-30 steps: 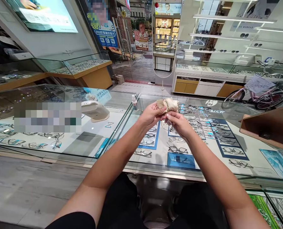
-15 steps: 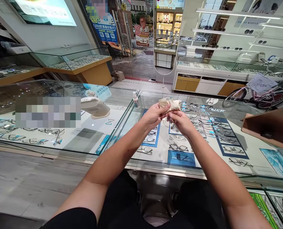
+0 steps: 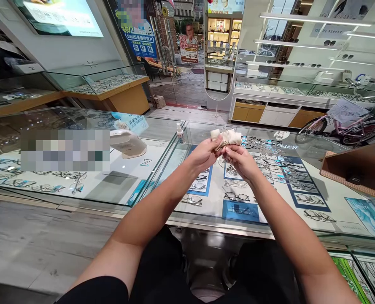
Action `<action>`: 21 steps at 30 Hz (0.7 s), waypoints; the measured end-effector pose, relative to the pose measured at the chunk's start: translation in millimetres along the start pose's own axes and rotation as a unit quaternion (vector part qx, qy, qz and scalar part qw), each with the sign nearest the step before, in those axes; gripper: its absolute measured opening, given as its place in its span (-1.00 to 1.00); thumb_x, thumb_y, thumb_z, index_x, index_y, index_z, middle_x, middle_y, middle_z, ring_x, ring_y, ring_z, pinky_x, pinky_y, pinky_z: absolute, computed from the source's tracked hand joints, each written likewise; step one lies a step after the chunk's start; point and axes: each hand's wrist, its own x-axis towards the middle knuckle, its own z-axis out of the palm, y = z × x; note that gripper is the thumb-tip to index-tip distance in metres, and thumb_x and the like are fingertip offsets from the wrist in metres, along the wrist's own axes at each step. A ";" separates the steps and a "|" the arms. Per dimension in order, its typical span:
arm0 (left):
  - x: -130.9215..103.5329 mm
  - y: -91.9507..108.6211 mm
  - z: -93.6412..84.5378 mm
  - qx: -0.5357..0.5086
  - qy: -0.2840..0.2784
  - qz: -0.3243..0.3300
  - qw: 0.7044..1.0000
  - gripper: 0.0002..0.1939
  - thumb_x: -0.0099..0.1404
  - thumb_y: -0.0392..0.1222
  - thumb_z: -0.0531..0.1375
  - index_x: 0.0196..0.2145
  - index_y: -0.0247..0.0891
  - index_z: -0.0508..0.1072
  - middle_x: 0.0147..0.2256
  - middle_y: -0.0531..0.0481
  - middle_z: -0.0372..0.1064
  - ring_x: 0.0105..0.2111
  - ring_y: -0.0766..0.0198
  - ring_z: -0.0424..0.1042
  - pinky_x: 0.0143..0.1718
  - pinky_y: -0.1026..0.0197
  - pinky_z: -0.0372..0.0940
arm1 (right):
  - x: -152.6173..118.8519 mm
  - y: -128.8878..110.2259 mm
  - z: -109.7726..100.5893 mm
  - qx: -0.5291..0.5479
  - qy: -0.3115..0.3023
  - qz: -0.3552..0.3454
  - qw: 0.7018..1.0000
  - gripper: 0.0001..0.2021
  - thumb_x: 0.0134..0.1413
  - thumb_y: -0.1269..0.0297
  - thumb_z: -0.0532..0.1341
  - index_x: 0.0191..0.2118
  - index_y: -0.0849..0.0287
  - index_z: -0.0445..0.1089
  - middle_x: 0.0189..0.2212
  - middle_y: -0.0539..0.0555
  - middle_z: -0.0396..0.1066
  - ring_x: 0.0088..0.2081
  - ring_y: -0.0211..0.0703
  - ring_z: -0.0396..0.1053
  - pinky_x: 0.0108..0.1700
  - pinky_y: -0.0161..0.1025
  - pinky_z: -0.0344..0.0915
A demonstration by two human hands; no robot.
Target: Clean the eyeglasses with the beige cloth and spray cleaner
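A bunched cream cloth [image 3: 230,137] is held up over the glass counter, between my two hands. My left hand [image 3: 209,151] grips its left part, thumb on top and fingers curled beneath. The pinched fingers of my right hand [image 3: 239,156] press at the lower edge of the cloth, close against the left fingertips. A thin dark line runs across the folds; whether a glasses frame is wrapped inside I cannot tell. Left of the hands, a small white spray bottle [image 3: 180,133] stands upright on the counter.
Under the glass lie several rows of eyeglasses [image 3: 237,196]. A white device [image 3: 128,143] sits to the left, and a brown angled stand [image 3: 353,169] is at the right. Beyond the counter, a bicycle [image 3: 345,120] is parked by wall shelves.
The cloth has shifted in the fingers and shows more bunched folds, spread a little wider. Both hands stay in nearly the same place, and the view has moved slightly.
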 end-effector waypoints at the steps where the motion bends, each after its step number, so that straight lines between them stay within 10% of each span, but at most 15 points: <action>1: -0.8 -0.1 -0.1 0.001 -0.011 -0.004 1.000 -0.57 0.15 -0.03 0.56 -0.41 -0.35 0.44 -0.55 0.10 0.32 -0.52 0.45 0.30 -0.41 0.35 0.26 | 0.2 -0.2 -1.5 0.006 0.005 0.002 1.000 -0.68 0.00 -0.06 0.50 -0.29 0.08 0.63 -0.31 0.03 0.57 -0.33 -0.20 0.31 -0.27 -0.23 0.19; 13: -2.9 -1.1 -2.4 -0.007 0.016 -0.007 1.000 -0.57 -0.04 -0.17 0.63 -0.31 -0.35 0.55 -0.48 0.08 0.45 -0.52 0.46 0.36 -0.43 0.35 0.28 | -0.1 -3.6 2.1 0.042 -0.002 0.027 0.999 -0.63 -0.15 -0.08 0.56 -0.34 0.08 0.62 -0.40 0.02 0.52 -0.37 -0.20 0.30 -0.28 -0.19 0.16; 21: -2.7 -4.5 6.8 0.060 0.073 0.061 0.994 -0.37 -0.12 0.17 0.62 -0.33 -0.37 0.51 -0.49 0.10 0.40 -0.58 0.51 0.29 -0.58 0.40 0.15 | -1.1 1.9 3.9 -0.001 -0.012 0.019 1.000 -0.64 -0.10 -0.07 0.54 -0.31 0.10 0.63 -0.39 0.02 0.50 -0.36 -0.20 0.25 -0.23 -0.17 0.13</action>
